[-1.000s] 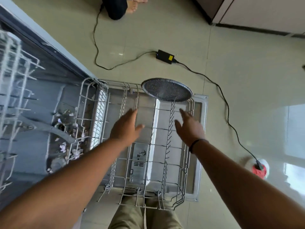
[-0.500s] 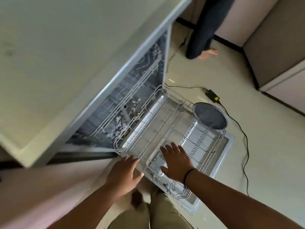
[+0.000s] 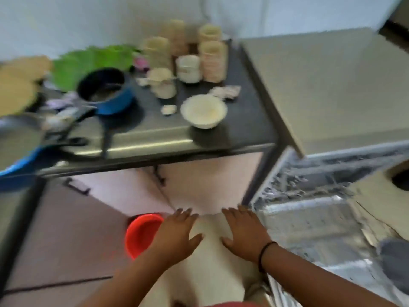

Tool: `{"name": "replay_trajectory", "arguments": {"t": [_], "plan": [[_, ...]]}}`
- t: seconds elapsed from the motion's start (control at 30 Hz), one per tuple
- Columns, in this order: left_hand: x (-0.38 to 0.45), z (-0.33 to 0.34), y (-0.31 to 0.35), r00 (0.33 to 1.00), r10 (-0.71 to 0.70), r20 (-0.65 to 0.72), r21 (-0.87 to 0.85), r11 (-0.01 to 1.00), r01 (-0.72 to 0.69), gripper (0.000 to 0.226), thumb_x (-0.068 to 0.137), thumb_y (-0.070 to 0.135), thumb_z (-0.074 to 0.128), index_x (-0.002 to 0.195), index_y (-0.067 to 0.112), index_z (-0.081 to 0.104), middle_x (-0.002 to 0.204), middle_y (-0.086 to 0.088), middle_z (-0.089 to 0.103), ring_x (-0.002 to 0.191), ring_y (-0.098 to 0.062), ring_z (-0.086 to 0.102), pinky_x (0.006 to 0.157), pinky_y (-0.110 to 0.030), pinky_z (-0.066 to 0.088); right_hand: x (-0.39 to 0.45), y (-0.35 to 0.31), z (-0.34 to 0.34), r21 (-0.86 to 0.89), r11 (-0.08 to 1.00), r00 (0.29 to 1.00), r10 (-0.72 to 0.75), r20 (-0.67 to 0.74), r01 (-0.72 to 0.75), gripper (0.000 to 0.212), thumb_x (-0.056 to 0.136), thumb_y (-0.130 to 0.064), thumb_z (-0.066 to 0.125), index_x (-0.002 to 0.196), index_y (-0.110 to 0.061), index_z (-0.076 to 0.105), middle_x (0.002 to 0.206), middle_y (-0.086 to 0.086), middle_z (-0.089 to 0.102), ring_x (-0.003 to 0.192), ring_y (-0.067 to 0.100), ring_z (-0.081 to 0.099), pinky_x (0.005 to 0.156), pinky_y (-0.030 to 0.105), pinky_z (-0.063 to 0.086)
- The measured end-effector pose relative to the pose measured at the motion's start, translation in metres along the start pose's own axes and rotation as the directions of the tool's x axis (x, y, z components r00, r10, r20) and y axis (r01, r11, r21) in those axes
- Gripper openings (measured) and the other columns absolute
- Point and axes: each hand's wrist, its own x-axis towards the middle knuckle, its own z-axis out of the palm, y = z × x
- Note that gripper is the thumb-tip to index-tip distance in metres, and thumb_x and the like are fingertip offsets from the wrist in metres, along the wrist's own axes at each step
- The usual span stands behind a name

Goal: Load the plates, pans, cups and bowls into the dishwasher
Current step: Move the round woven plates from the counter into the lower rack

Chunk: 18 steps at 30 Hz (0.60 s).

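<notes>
Head view is blurred throughout, yet both hands read clearly. On the left hand (image 3: 177,234) the fingers (image 3: 183,214) lie straight and close together with the thumb held out to the side, palm down, holding nothing. On the right hand (image 3: 243,233) the fingers (image 3: 234,212) are likewise straight and flat, thumb out toward the other hand, holding nothing; a thin black band (image 3: 264,253) circles its wrist. The two hands hang side by side, apart, above the pale floor. Just beside the left hand, partly behind it, sits a round red plastic bucket (image 3: 140,233) on the floor.

To the right of the right hand is the open grey dishwasher (image 3: 332,85), its pulled-out wire lower rack (image 3: 314,229) near the wrist. A dark speckled round pan (image 3: 396,262) stands at the rack's far right edge.

Farther off, a dark steel-topped table (image 3: 250,120) carries the dishes: a white round bowl (image 3: 203,111) near its front, a blue saucepan with a black inside (image 3: 106,91) to the left, a white cup (image 3: 189,68), stacks of pale cups (image 3: 213,60) at the back, and a green plate (image 3: 88,60) behind the saucepan. A second blue-rimmed pan (image 3: 20,138) is cut off at the left edge.
</notes>
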Motion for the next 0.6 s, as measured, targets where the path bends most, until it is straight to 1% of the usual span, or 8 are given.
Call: {"name": "replay_trajectory", "arguments": {"t": [0.1,0.2,0.3,0.37,0.43,0.5,0.6], "plan": [[-0.062,-0.033,-0.062,0.986,-0.126,-0.107,-0.018,0.992,0.124,0.068,0.09,0.064,0.036,0.149,0.032,0.024,0.16,0.002,0.017,0.148,-0.02,0.01,0.118,-0.036,0.012,0.037,-0.086,-0.021,-0.037,0.985,0.984,-0.172,-0.038,0.17,0.081,0.087,-0.06,0.042,0.152,-0.024,0.011,0.157,0.003,0.022,0.146,0.025,0.011,0.118,0.042,0.011],[-0.113,-0.064,-0.103,0.937,-0.253,-0.242,-0.078,0.967,0.241,0.072,0.088,0.067,0.036,0.15,0.033,0.02,0.159,0.004,0.018,0.147,-0.018,0.012,0.119,-0.036,0.011,0.065,-0.154,-0.051,-0.074,0.942,0.939,-0.332,-0.084,0.327,0.081,0.087,-0.063,0.039,0.153,-0.025,0.011,0.159,0.003,0.019,0.147,0.024,0.009,0.119,0.041,0.007],[-0.151,-0.101,-0.137,0.844,-0.353,-0.403,-0.152,0.936,0.319,0.073,0.089,0.066,0.039,0.15,0.032,0.02,0.158,0.008,0.021,0.147,-0.013,0.014,0.119,-0.031,0.01,0.09,-0.212,-0.089,-0.149,0.873,0.866,-0.483,-0.129,0.465,0.082,0.084,-0.066,0.041,0.152,-0.025,0.017,0.157,0.002,0.023,0.146,0.024,0.013,0.118,0.038,0.011],[-0.168,-0.131,-0.155,0.769,-0.408,-0.492,-0.213,0.913,0.348,0.071,0.089,0.063,0.044,0.149,0.03,0.026,0.156,0.008,0.027,0.145,-0.012,0.019,0.117,-0.029,0.013,0.107,-0.24,-0.115,-0.192,0.827,0.814,-0.558,-0.162,0.529,0.081,0.084,-0.066,0.043,0.151,-0.026,0.02,0.156,0.0,0.026,0.146,0.022,0.015,0.118,0.036,0.013],[-0.178,-0.16,-0.175,0.682,-0.458,-0.57,-0.267,0.888,0.373,0.067,0.088,0.06,0.05,0.146,0.028,0.035,0.151,0.006,0.036,0.141,-0.012,0.029,0.115,-0.025,0.017,0.125,-0.265,-0.142,-0.199,0.789,0.764,-0.614,-0.199,0.581,0.079,0.084,-0.066,0.044,0.15,-0.027,0.024,0.154,-0.003,0.031,0.145,0.02,0.02,0.117,0.034,0.016],[-0.179,-0.183,-0.197,0.609,-0.503,-0.613,-0.314,0.863,0.396,0.065,0.088,0.058,0.051,0.144,0.028,0.039,0.148,0.006,0.04,0.137,-0.012,0.034,0.112,-0.024,0.02,0.144,-0.285,-0.167,-0.172,0.76,0.719,-0.649,-0.247,0.627,0.075,0.083,-0.065,0.045,0.147,-0.029,0.031,0.149,-0.005,0.038,0.142,0.018,0.027,0.114,0.033,0.023],[-0.167,-0.209,-0.234,0.532,-0.577,-0.62,-0.365,0.812,0.456,0.063,0.088,0.06,0.049,0.142,0.029,0.039,0.146,0.008,0.042,0.135,-0.011,0.036,0.111,-0.028,0.027,0.187,-0.311,-0.202,-0.114,0.724,0.666,-0.675,-0.317,0.68,0.069,0.082,-0.062,0.048,0.142,-0.028,0.037,0.141,-0.007,0.045,0.134,0.014,0.036,0.111,0.029,0.028]]}}
